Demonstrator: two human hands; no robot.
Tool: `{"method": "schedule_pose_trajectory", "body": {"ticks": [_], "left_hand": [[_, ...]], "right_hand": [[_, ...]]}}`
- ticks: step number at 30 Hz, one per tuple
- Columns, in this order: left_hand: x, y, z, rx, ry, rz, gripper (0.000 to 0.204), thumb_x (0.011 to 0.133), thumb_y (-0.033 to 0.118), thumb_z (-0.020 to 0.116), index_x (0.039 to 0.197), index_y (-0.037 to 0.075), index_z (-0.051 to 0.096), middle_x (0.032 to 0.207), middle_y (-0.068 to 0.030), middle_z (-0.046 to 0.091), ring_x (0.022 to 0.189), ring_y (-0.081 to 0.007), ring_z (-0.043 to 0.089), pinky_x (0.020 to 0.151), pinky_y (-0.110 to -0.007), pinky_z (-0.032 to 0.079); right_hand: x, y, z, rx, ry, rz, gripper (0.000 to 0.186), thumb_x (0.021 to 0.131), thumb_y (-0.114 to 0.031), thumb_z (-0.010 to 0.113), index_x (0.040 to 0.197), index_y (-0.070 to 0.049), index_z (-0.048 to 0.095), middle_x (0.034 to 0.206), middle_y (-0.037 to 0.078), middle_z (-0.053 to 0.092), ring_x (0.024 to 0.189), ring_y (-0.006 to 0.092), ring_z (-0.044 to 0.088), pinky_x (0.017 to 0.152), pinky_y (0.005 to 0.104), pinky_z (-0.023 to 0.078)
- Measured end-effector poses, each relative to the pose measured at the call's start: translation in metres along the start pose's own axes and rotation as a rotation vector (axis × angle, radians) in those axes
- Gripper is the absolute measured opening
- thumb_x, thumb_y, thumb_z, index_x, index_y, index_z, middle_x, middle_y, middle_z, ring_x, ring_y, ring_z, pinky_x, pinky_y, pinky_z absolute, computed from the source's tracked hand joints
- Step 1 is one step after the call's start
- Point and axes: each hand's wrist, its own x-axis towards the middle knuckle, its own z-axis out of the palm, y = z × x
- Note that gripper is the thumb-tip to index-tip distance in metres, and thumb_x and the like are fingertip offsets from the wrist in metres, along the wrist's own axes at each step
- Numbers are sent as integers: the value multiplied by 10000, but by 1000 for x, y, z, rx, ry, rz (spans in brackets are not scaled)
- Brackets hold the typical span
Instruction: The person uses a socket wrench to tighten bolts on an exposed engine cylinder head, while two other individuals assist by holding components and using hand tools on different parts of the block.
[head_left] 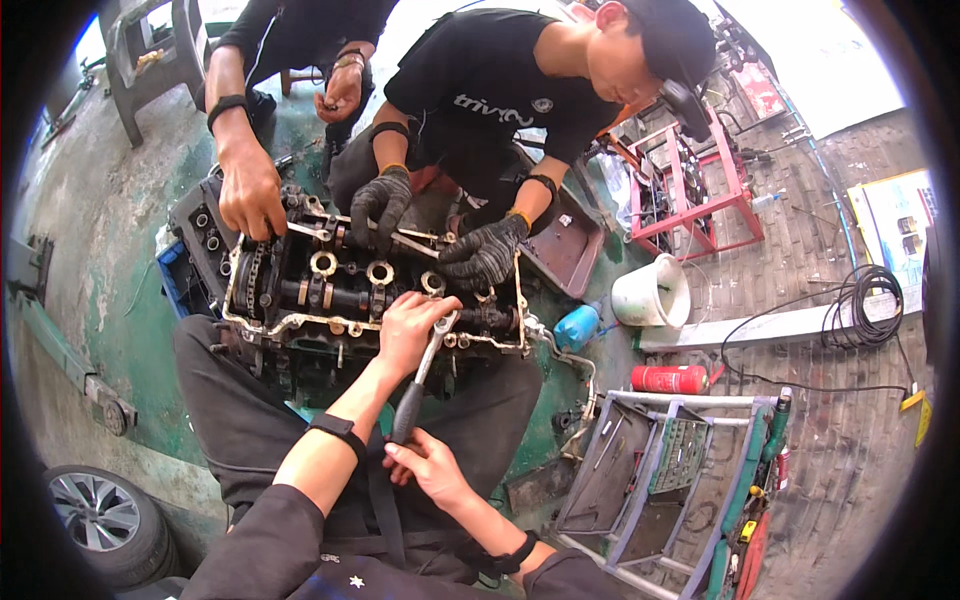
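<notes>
An engine cylinder head [350,326] with exposed camshafts lies between my knees. My left hand [408,328] is closed over the head of a ratchet wrench [410,402] at the near edge of the engine. At the wrench's dark handle end, my right hand [432,468] has its fingers curled against the grip. Opposite me, a co-worker's gloved hands [480,252] hold a long metal tool [415,245] across the engine. Another person's bare hand [252,195] holds a wrench [308,231] at the engine's far left. What my wrench's head sits on is hidden under my fingers.
Right of the engine are a blue container [577,327], a white bucket [640,296] and a red cylinder [670,379]. A metal frame [665,400] stands near right, a wheel [105,520] lies near left. A brown tray [570,245] and coiled cable [862,312] lie farther off.
</notes>
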Motion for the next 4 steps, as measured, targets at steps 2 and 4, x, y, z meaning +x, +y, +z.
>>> {"method": "schedule_pose_trajectory", "body": {"ticks": [2,4], "left_hand": [[1,3,-5,-16,-8,-18,294,694,93,687,985,114,647,820,-44,686,763,-237,629,754,-361,497],[1,1,-6,-22,-28,-28,337,663,84,695,995,111,646,845,-52,696,778,-244,634,762,-367,495]], "right_hand": [[1,1,-14,-19,58,41,254,895,-250,655,985,-22,589,817,58,648,632,110,600,556,234,462],[-1,2,-37,-93,35,37,244,881,-237,659,1016,-37,627,819,44,656,655,116,622,592,235,491]]}}
